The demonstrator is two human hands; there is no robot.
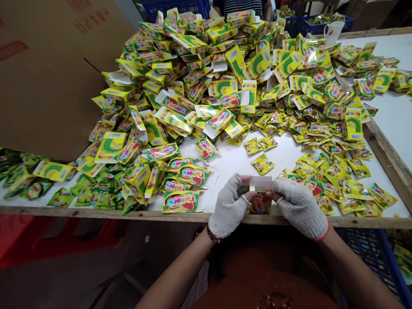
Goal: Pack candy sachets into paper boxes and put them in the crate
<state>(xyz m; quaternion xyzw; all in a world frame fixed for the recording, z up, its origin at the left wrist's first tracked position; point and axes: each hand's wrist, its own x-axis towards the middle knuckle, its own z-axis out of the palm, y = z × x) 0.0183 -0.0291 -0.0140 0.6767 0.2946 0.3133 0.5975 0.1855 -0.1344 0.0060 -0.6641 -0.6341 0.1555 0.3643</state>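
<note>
While the small carton [260, 193] was held at the wooden front edge [96, 213] of the table, its white unprinted side faced up and its printed panel hung below. The left hand [228, 206] and right hand [299, 208], both in fingerless knit gloves [298, 210], gripped it from opposite ends, with the bare fingertips [247, 180] closed on the card and neither hand released. An even pinch from both sides appeared best for keeping the panels square without creasing them. Loose yellow foil sachets [262, 165] lay just ahead of the hands, flat printed cartons [180, 201] lay to the left, and a large heap of cartons [199, 81] rose beyond.
</note>
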